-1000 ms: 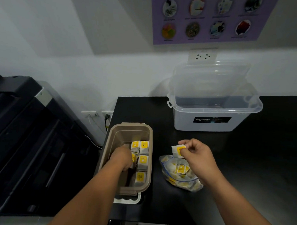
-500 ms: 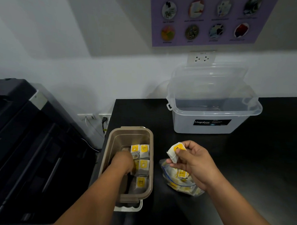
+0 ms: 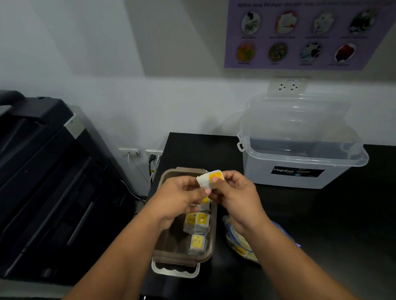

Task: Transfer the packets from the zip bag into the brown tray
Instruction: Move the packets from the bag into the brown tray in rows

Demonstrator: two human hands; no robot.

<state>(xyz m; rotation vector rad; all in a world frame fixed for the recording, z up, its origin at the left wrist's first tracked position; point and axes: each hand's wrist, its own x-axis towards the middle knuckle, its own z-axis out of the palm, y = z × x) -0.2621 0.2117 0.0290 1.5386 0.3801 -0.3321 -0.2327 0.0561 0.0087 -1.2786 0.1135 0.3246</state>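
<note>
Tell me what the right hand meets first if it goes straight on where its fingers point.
Likely the left hand: the right hand points leftward at it, both pinching one packet above the brown tray.

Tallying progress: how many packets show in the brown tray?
4 packets in the tray: one by the hands, two side by side midway, one nearest. Hands may hide more.

Clear storage box [image 3: 300,162], purple poster [image 3: 308,34], black printer [image 3: 45,178]

"Megabox" on clear storage box [image 3: 297,173] label.
</note>
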